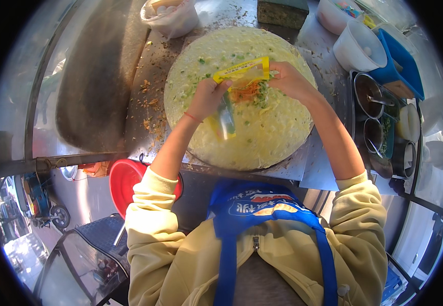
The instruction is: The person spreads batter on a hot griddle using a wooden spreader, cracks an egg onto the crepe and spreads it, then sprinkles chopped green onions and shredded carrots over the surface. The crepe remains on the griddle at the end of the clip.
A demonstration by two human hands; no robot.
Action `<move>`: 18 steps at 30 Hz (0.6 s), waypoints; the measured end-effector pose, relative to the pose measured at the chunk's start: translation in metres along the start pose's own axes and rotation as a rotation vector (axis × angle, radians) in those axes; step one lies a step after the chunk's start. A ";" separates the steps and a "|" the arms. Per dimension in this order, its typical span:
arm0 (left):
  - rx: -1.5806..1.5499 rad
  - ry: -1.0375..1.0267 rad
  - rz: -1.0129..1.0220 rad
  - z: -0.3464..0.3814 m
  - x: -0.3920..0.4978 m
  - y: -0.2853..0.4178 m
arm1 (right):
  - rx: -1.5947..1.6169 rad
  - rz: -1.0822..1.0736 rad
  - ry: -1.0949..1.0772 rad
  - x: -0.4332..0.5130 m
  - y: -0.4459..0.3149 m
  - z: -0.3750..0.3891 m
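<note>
A large round crepe with egg and chopped scallion covers the griddle before me. Above its middle, my left hand and my right hand grip the two ends of a yellow plastic food packet, which bears writing. A clear and yellow part of packaging hangs below my left hand; whether it joins the held packet I cannot tell. Beneath the packet, a small heap of orange shreds lies on the crepe, with chopped scallion to its right.
A white tub with eggs and a dark block stand beyond the griddle. At right are a white bucket, a blue bin and sauce pots with spoons. A red bucket sits lower left.
</note>
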State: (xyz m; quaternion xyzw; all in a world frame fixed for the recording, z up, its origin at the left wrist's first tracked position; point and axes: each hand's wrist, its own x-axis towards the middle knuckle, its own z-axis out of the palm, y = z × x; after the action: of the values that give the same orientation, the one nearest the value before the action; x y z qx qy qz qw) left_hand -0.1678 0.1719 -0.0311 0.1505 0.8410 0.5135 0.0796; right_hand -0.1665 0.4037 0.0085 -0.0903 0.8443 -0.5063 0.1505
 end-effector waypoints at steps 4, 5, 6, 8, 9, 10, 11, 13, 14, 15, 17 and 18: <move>-0.188 0.105 -0.031 -0.006 0.004 0.003 | 0.131 0.070 -0.076 0.003 -0.020 -0.005; -0.275 0.173 -0.004 -0.007 0.005 0.002 | 0.175 -0.020 -0.030 0.003 -0.017 -0.005; -0.338 0.230 0.010 -0.009 0.005 0.005 | 0.218 -0.110 0.018 0.004 -0.011 -0.004; -0.443 0.322 0.034 -0.012 0.005 0.020 | 0.250 -0.131 0.074 0.010 0.008 -0.008; -0.484 0.361 0.031 -0.013 0.001 0.027 | 0.243 -0.059 0.074 0.011 0.016 -0.006; -0.533 0.380 0.018 -0.009 0.004 0.027 | 0.236 0.014 0.075 0.012 0.022 -0.006; -0.509 0.378 0.006 -0.003 0.003 0.028 | 0.323 -0.019 0.084 0.008 0.028 -0.005; -0.465 0.394 -0.011 0.009 0.004 0.035 | 0.487 -0.097 0.091 -0.001 0.027 -0.003; -0.427 0.397 -0.018 0.014 0.007 0.041 | 0.489 -0.114 0.081 -0.001 0.023 -0.006; -0.440 0.378 -0.013 0.019 0.010 0.043 | 0.498 -0.127 0.073 -0.005 0.017 -0.010; -0.465 0.339 -0.005 0.026 0.015 0.046 | 0.499 -0.128 0.074 -0.006 0.015 -0.009; -0.453 0.424 0.013 0.029 0.017 0.048 | 0.484 -0.114 0.088 -0.004 0.018 -0.009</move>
State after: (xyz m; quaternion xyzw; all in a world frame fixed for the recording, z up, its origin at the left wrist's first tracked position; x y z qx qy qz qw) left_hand -0.1676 0.2227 -0.0011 0.0238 0.7020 0.7084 -0.0691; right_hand -0.1654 0.4207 -0.0023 -0.0772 0.6978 -0.7047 0.1021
